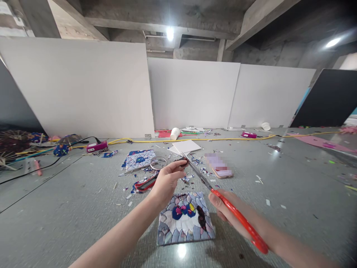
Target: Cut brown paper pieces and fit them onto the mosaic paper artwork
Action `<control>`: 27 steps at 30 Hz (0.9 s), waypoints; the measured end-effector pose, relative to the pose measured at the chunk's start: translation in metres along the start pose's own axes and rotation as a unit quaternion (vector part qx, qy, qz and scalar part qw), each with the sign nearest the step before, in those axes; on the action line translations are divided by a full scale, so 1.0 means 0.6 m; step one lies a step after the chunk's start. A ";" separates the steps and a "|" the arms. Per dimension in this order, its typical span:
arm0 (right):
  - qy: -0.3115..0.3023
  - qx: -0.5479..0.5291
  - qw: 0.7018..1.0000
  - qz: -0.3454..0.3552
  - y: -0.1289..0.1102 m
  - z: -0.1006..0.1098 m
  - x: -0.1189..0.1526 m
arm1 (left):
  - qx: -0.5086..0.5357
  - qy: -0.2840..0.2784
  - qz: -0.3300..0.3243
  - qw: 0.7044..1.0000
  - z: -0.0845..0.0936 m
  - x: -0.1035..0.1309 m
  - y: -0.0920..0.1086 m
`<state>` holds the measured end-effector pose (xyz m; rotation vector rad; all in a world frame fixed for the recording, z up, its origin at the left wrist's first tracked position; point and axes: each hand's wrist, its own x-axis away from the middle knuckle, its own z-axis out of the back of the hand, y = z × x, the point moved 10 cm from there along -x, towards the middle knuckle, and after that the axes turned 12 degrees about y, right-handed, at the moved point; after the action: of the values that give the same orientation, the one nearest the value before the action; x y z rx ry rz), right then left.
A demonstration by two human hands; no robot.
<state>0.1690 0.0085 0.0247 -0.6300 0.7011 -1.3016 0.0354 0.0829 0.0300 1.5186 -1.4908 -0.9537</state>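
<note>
My left hand [167, 180] pinches a small dark scrap [182, 160], which looks like fabric, between thumb and fingers. Red-handled scissors [237, 214] are in my right hand [230, 206], their blades pointing up and left to the scrap. The blade tips meet the area of my left fingertips; whether they touch the scrap I cannot tell. Below both hands lies a square fabric patchwork panel [185, 223] with pale grey-blue patches, a blue shape with pink and yellow bits, and a dark brown strip. Behind my left wrist is a red utility knife [146, 184], partly hidden.
A similar patchwork panel [140, 160], a tape ring [158, 163], white square boards [187, 146] and a phone [221, 167] lie beyond my hands among scattered scraps. A yellow cable [223, 139], pink power strips [97, 147] and a paper cup [175, 133] line the white partitions.
</note>
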 end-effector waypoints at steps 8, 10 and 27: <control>-0.033 -0.022 0.999 -0.010 -0.007 0.000 0.003 | -0.007 -0.018 0.009 1.000 0.004 -0.009 0.003; -0.029 -0.031 0.999 -0.012 -0.010 0.003 0.003 | -0.010 -0.019 0.016 1.000 0.004 -0.010 0.002; -0.029 -0.005 1.000 0.003 -0.009 0.006 0.000 | -0.020 -0.042 0.031 0.998 0.011 -0.024 -0.005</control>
<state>0.1682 0.0078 0.0310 -0.6705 0.6623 -1.2696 0.0303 0.0971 0.0242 1.4111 -1.5608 -1.0149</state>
